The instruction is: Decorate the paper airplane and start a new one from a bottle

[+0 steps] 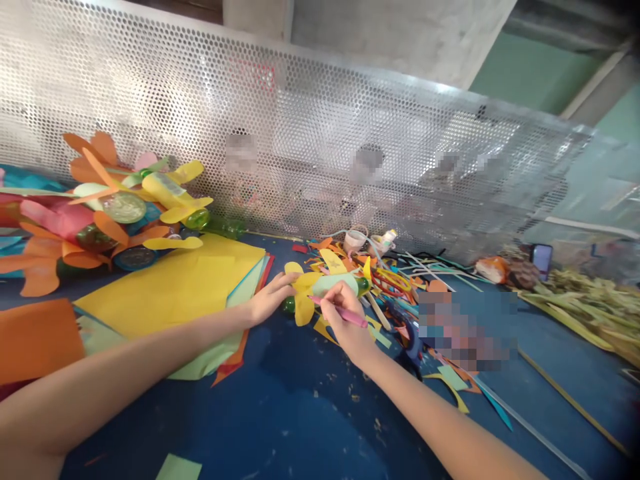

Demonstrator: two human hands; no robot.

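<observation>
A green plastic bottle (363, 285) lies on the blue table, wrapped in pale green paper with yellow paper pieces (303, 308) around one end. A yellow paper shape with a dark star stands up from its top. My left hand (273, 297) holds the bottle's left end, fingertips against the yellow paper; part of the grip is hidden. In my right hand (345, 320) is a pink pen (356, 317), pinched between the fingers. Its tip is at the yellow paper beside the pale green wrap.
To the left lie yellow paper sheets (165, 287) and several paper-decorated bottles (167, 190). Paper scraps, scissors (411, 343) and two cups (354, 240) are on the right. Dry husks (590, 307) lie farther right. A perforated metal panel (310, 133) stands behind.
</observation>
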